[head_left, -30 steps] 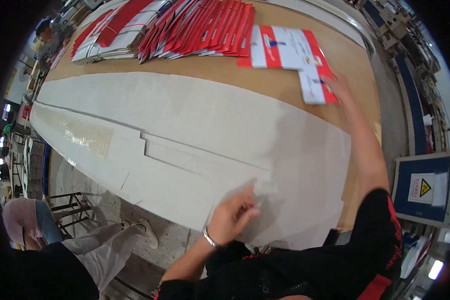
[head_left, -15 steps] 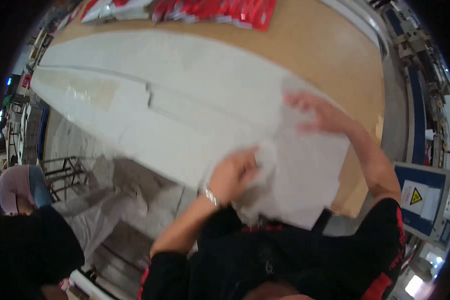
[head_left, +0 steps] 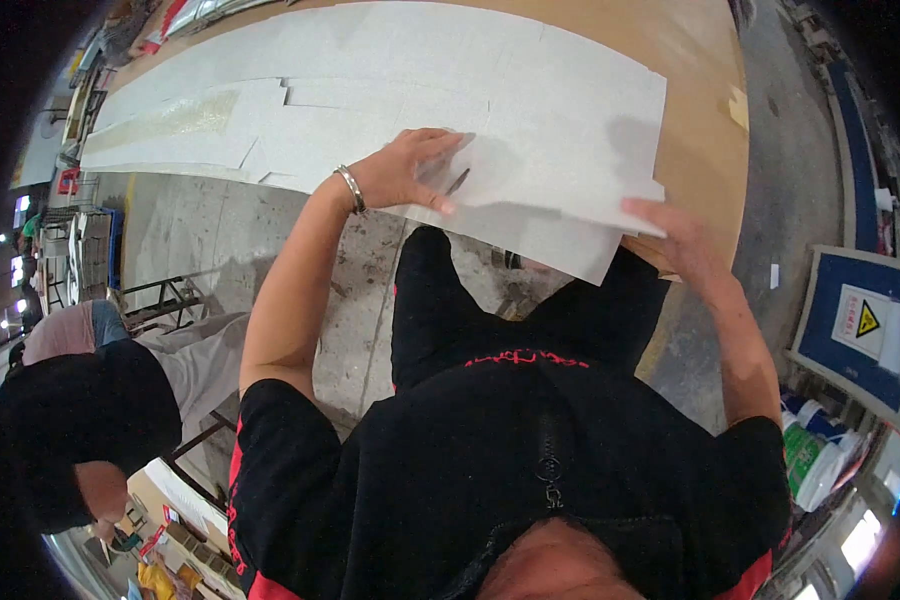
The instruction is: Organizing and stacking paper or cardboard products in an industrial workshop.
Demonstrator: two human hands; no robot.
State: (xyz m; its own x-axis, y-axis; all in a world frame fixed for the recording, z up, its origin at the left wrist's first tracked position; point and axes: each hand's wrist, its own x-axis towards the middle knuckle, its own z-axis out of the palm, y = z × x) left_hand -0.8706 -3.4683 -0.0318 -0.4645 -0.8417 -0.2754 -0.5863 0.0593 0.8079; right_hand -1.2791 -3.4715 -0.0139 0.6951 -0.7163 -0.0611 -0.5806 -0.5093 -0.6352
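Observation:
Long white sheets (head_left: 370, 110) lie layered over the tan tabletop, with cut, stepped edges showing. My left hand (head_left: 395, 175), a metal bracelet at its wrist, rests at their near edge with thumb and fingers spread apart. Beside its fingertips are a pale, partly see-through patch and a small dark slit that I cannot make out. My right hand (head_left: 685, 245) is at the right end, its fingers closed at the edge of a white sheet piece (head_left: 570, 215) spanning between the hands; blur softens its fingertips. Part of this piece overhangs the near edge of the table.
The tan tabletop (head_left: 710, 130) shows at the right. A co-worker in black (head_left: 95, 420) is at the lower left. Beyond my right arm stand a blue cabinet (head_left: 850, 310) with a yellow warning sign and a white-and-green bucket (head_left: 810, 460). Grey floor (head_left: 200, 225) lies below.
The view has shifted, so the table sits higher in it. My hands are farther apart, and my right hand has come down to the near right edge of the sheet piece.

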